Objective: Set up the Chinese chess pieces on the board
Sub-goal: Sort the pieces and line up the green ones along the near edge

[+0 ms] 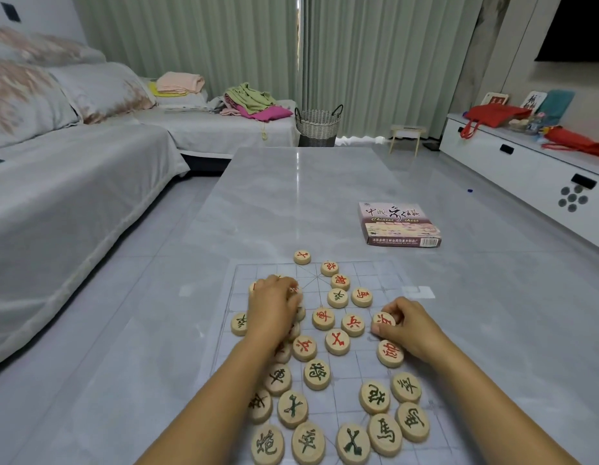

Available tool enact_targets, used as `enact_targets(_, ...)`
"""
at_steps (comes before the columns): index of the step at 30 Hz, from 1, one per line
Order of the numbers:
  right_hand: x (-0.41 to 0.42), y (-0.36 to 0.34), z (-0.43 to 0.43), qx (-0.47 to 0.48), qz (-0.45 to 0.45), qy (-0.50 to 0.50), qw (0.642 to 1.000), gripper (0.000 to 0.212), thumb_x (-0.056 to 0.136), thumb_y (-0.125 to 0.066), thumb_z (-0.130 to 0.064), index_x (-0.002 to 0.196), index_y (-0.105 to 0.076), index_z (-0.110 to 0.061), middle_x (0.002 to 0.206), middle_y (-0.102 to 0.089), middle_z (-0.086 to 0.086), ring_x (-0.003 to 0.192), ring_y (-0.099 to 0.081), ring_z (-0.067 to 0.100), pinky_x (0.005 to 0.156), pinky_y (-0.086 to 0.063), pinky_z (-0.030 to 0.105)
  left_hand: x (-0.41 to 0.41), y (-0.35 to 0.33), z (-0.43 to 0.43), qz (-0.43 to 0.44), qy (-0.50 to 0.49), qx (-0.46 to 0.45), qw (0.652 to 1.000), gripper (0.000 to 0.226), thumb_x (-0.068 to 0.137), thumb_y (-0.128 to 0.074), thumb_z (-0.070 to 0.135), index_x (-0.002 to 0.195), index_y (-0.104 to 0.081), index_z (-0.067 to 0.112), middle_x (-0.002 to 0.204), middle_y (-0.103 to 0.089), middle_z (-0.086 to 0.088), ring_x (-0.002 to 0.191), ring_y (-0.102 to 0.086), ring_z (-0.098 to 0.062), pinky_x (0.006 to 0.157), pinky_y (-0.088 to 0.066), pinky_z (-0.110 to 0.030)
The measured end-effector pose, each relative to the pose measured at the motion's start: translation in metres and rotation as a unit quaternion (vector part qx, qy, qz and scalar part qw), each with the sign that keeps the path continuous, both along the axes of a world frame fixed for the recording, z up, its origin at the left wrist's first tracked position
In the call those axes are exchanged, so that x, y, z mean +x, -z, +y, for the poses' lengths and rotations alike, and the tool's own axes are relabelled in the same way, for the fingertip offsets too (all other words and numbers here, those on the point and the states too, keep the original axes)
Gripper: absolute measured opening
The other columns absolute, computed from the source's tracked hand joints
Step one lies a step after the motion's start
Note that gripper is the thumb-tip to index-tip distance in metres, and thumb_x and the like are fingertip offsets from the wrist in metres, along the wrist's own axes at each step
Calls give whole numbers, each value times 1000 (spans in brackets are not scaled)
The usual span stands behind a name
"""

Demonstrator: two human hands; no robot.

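Setup is judged barely begun: pieces (317, 374) are scattered over the board (375, 276), none ranked. A red piece (384, 319) at 3 o'clock is pinched by the right hand (412, 327). The left hand (271, 312) is curled over others at 10 o'clock, grip unconfirmed.

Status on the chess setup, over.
Left hand on blurred pieces, grip unclear. Right hand pinches red piece. Other pieces loose across board, unsorted. Box beyond board, clear of it.
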State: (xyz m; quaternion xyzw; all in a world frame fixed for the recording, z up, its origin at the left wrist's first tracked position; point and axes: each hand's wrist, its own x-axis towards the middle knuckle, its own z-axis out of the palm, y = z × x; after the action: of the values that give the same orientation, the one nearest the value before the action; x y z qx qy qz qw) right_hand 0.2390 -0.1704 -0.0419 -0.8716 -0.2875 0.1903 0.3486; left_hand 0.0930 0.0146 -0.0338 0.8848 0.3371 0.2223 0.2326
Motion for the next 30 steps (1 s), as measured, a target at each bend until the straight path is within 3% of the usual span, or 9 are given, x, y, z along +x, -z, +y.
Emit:
enact_targets(2, 0, 1, 1, -4, -8, -3, 1000, 29, 74, -74, -30, 91, -53, -18, 103, -52, 5, 80, -55, 14, 62, -42, 23, 1, -5, 18, 50, -11, 8, 999, 31, 88, -53, 26, 118, -56, 18, 120, -54, -7, 115, -41, -26, 93, -37, -36)
enact_targets(6, -2, 0, 1, -9, -19, -7, 1000, 28, 77, -71, -30, 93, -52, -20, 104, -47, 3, 84, -53, 15, 69, -43, 25, 22, -13, 25, 168, 55, 56, 983, 28, 89, -53, 28, 114, -59, 18, 118, -53, -7, 112, -45, -27, 93, -36, -36)
enact_targets(11, -2, 1, 1, -1, -23, -9, 1000, 26, 78, -70, -30, 94, -51, -20, 102, -45, 1, 84, -51, 13, 68, -41, 24, 38, -14, 25, 133, 47, -9, 990, 30, 87, -55, 21, 117, -56, 18, 121, -56, -7, 108, -54, -27, 92, -43, -36)
enact_targets(15, -1, 2, 0, -14, -31, -11, 999, 27, 78, -69, -31, 96, -52, -21, 105, -46, 1, 85, -52, 13, 64, -40, 22, 6, -13, 39, 8, -5, -66, 998, 24, 84, -59, 20, 107, -59, 14, 112, -57, -8, 95, -57, -26, 83, -49, -37)
enact_targets(18, 4, -2, 2, -17, -64, 12, 998, 24, 80, -66, -30, 99, -56, -20, 108, -51, 3, 88, -55, 15, 72, -45, 25, -36, -12, 53, 28, -42, -54, 997, 23, 82, -63, 24, 103, -59, 14, 104, -56, -9, 85, -55, -23, 74, -45, -32)
enact_targets(23, 18, -9, 22, 19, -108, 53, 993, 38, 84, -62, -31, 117, -55, -14, 119, -49, 6, 95, -54, 19, 88, -44, 32, -85, -16, 52, 154, 26, -156, 975, 49, 75, -72, 32, 117, -51, 21, 99, -54, -5, 79, -53, -15, 68, -42, -25)
enact_targets(30, 26, -7, 41, 33, -78, 63, 994, 47, 88, -59, -27, 130, -47, -11, 133, -40, 14, 112, -53, 29, 99, -39, 34, -57, -2, 59, 62, -36, -119, 990, 41, 78, -70, 28, 114, -54, 15, 93, -54, -5, 81, -52, -21, 69, -39, -29)
